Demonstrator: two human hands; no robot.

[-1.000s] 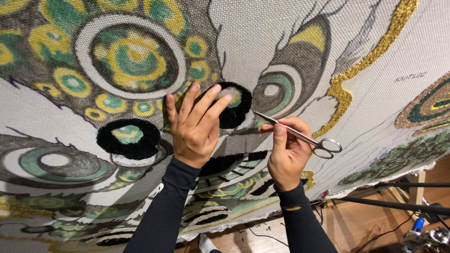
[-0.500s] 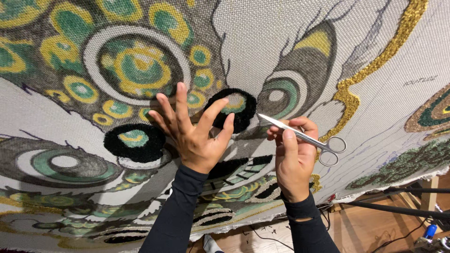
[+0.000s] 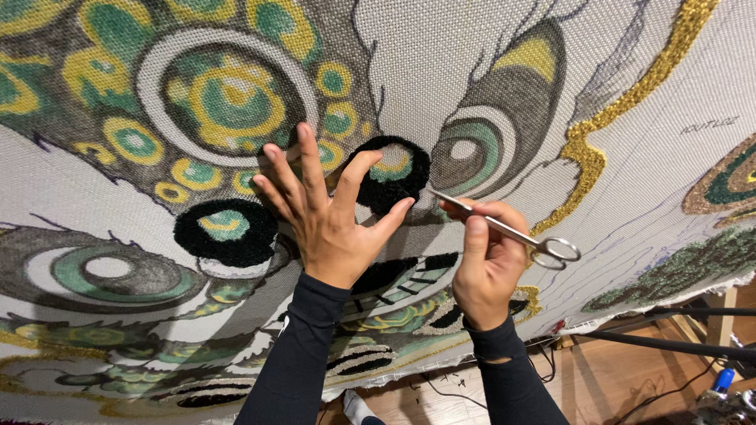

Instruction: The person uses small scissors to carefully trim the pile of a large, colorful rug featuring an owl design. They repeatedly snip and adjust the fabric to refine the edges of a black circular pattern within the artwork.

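Wooden floor [image 3: 622, 386], black cables [image 3: 669, 338], perhaps blue tool [image 3: 723, 379]

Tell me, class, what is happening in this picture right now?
A person is working at a large tufted rug patterned with green, yellow and black circles. The left hand lies flat on the cloth with fingers spread, beside a black tufted ring. The right hand holds a pair of metal scissors, their tips pointing at that ring.

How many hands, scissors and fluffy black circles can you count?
Hands: 2, left hand and right hand
Scissors: 1
Fluffy black circles: 2, one and another
Total: 5
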